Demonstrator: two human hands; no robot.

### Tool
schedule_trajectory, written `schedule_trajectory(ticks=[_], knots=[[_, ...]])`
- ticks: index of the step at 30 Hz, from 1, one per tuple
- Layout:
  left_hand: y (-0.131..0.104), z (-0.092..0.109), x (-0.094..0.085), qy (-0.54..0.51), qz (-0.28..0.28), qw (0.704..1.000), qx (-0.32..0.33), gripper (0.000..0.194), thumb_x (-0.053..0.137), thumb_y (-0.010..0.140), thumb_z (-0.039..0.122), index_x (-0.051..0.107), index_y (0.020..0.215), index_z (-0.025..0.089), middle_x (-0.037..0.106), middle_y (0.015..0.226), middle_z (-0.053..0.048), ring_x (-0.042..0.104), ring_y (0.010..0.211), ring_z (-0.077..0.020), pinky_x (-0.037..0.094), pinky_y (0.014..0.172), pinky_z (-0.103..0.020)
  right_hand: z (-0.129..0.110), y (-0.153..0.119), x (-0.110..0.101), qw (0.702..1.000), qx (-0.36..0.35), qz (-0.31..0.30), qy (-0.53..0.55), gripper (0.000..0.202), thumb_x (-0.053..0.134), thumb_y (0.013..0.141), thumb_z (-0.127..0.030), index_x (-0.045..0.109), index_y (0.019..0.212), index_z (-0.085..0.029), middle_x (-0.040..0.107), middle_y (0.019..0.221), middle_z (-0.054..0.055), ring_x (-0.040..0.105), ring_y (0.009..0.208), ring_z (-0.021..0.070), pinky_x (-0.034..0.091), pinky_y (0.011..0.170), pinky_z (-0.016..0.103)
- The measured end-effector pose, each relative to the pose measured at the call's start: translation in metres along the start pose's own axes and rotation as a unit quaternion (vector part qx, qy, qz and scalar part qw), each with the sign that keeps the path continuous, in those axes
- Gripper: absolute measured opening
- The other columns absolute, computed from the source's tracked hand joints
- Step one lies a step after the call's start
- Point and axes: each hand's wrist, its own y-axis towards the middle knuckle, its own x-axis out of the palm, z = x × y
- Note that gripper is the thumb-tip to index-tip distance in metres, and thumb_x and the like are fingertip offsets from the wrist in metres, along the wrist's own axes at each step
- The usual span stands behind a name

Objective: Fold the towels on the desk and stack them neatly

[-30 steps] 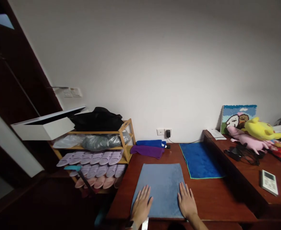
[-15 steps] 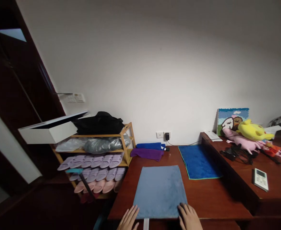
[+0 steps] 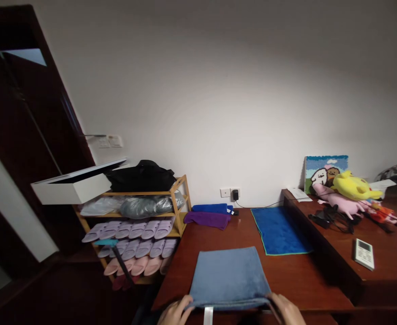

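A grey-blue cloth (image 3: 230, 275) lies on the brown table (image 3: 306, 277), its near edge lifted slightly at the table's front. My left hand (image 3: 177, 311) pinches the near left corner. At the near right corner, my right hand (image 3: 284, 309) grips the cloth with its fingers closed. A white tag (image 3: 208, 315) hangs from the near edge, beside my left hand. Further back lie a purple cloth (image 3: 207, 220) and a folded blue cloth (image 3: 210, 208). A blue cloth with a green border (image 3: 281, 230) is spread out at the right.
Left of the table stands a wooden rack (image 3: 179, 203) with slippers, a black bag (image 3: 142, 176) and a white box (image 3: 72, 192). A raised surface at the right holds plush toys (image 3: 354, 186), cables and a white remote (image 3: 364, 253). A black plug (image 3: 235, 195) sits in the wall.
Both hands have gone from lying spread at the near corners to gripping them. The grey-blue cloth's near edge has risen, and its far edge has moved nearer.
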Motion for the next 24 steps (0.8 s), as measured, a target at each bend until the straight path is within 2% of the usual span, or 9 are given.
schedule_trajectory(ticks=[3,7,9,11,14,17,20,24], knots=[[0.025,0.049,-0.05,-0.08,-0.035,0.995,-0.041,0.027,0.05,0.098,0.048,0.073,0.096,0.033,0.08,0.091,0.005,0.075,0.087,-0.0178,0.056,0.08,-0.021,-0.019,-0.001,-0.059,0.998,0.024,0.029,0.044,0.047,0.04,0.098,-0.062,0.073,0.118,-0.034,0.076,0.113,0.009,0.07,0.105,0.0278,0.055,0.095,0.036],[0.061,0.113,-0.113,-0.147,-0.076,0.986,-0.03,0.032,0.053,0.098,0.053,0.075,0.1,0.03,0.079,0.101,0.002,0.071,0.097,-0.0189,0.051,0.09,-0.023,-0.042,-0.002,-0.145,0.993,-0.059,0.091,0.036,0.038,0.048,0.1,-0.055,0.076,0.109,-0.03,0.074,0.108,0.009,0.07,0.102,0.0229,0.055,0.093,0.03],[0.076,0.135,-0.134,-0.162,-0.092,0.982,-0.011,0.032,0.054,0.098,0.053,0.076,0.1,0.03,0.079,0.102,0.001,0.07,0.098,-0.0191,0.049,0.091,-0.024,-0.05,-0.005,-0.183,0.986,-0.105,0.126,0.016,0.033,0.054,0.099,-0.05,0.076,0.109,-0.028,0.073,0.102,0.009,0.07,0.097,0.0193,0.055,0.088,0.024],[0.092,0.15,-0.142,-0.173,-0.111,0.979,0.008,0.031,0.056,0.097,0.052,0.077,0.097,0.03,0.079,0.098,0.001,0.069,0.095,-0.0186,0.048,0.089,-0.024,-0.051,-0.008,-0.213,0.985,-0.113,0.13,0.009,0.03,0.056,0.099,-0.047,0.076,0.108,-0.027,0.072,0.096,0.007,0.07,0.09,0.016,0.054,0.083,0.018],[0.125,0.165,-0.132,-0.18,-0.145,0.972,0.035,0.032,0.057,0.097,0.052,0.077,0.095,0.028,0.078,0.096,0.002,0.068,0.091,-0.0183,0.046,0.089,-0.025,-0.04,-0.001,-0.244,0.993,-0.074,0.087,0.015,0.032,0.054,0.1,-0.048,0.077,0.103,-0.027,0.073,0.094,0.007,0.071,0.085,0.0154,0.053,0.078,0.017],[0.177,0.175,-0.105,-0.191,-0.167,0.965,0.062,0.037,0.056,0.096,0.054,0.077,0.091,0.024,0.078,0.093,0.0,0.067,0.088,-0.0188,0.046,0.083,-0.026,-0.012,0.029,-0.265,0.998,-0.022,0.052,0.013,0.036,0.051,0.099,-0.05,0.078,0.101,-0.026,0.076,0.095,0.007,0.072,0.086,0.0199,0.055,0.077,0.023],[0.243,0.184,-0.077,-0.207,-0.143,0.965,0.073,0.041,0.056,0.094,0.055,0.076,0.086,0.02,0.077,0.086,-0.001,0.066,0.08,-0.0186,0.045,0.071,-0.025,0.024,0.083,-0.283,0.998,0.008,0.069,-0.003,0.037,0.051,0.096,-0.049,0.078,0.1,-0.024,0.079,0.093,0.008,0.073,0.085,0.0242,0.056,0.078,0.03],[0.339,0.197,-0.05,-0.214,-0.044,0.974,0.059,0.046,0.054,0.093,0.058,0.075,0.089,0.018,0.066,0.059,0.002,0.062,0.059,-0.0173,0.045,0.064,-0.026,0.063,0.17,-0.312,0.985,0.013,0.169,-0.037,0.035,0.051,0.091,-0.041,0.078,0.1,-0.02,0.08,0.101,0.011,0.073,0.096,0.0272,0.054,0.09,0.035]])
